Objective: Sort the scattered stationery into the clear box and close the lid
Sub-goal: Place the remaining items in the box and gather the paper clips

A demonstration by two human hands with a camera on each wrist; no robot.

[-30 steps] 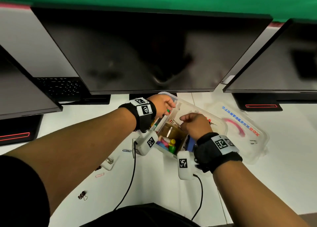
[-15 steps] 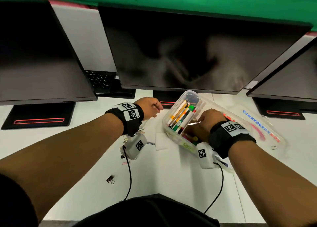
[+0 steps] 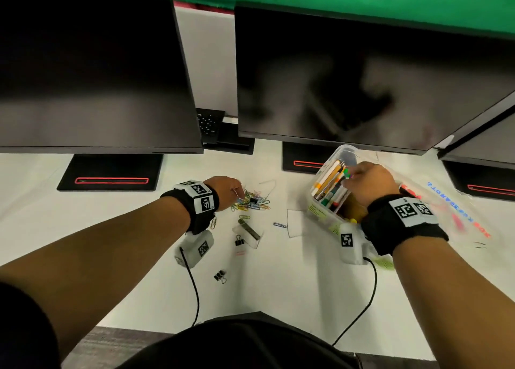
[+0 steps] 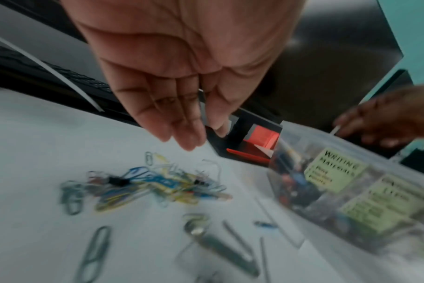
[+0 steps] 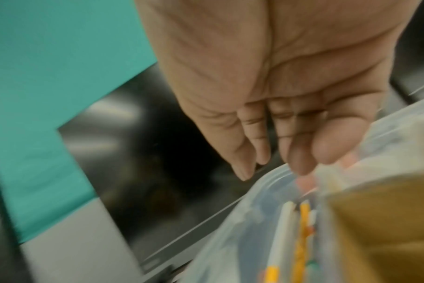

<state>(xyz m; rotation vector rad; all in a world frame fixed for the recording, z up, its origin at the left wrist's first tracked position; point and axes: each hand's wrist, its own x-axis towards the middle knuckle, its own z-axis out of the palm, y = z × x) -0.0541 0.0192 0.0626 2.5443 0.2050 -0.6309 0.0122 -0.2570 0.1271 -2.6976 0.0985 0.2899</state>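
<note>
- Hovering just above a heap of coloured paper clips [image 3: 252,201] is the left hand [image 3: 227,191]; a thin grey metal strip [image 4: 202,107] is seen pinched between thumb and fingers in the left wrist view, the other fingers nearly straight and pointing down.
- What the strip is cannot be told; blur is heavy there.
- The right hand [image 3: 369,183] is placed over the open clear box [image 3: 316,205], fingers extended downward over the box's far rim in the right wrist view. Whether anything is held by it cannot be told.
- Pens and pencils [image 3: 331,183] are seen lying side by side in the box's left compartment; a brown-walled compartment [image 5: 385,226] sits beside them.
- Yellow-green labels [image 4: 334,172] are stuck on the box's side wall; "Writing Materials" is readable on one.
- The lid [image 3: 457,210], clear with coloured lettering, lies flat on the desk just right of the box, partly hidden by the right wrist.
- Loose on the white desk [image 3: 278,285], nearer the person than the heap: single paper clips, two black binder clips [image 3: 238,240] [image 3: 220,276], a grey bar-shaped item [image 3: 249,229], a blue clip [image 3: 279,225], a white paper slip [image 3: 294,223].
- Dark monitors [image 3: 92,70] are ranged along the back of the desk, a keyboard [image 3: 209,123] partly visible between two of them.
</note>
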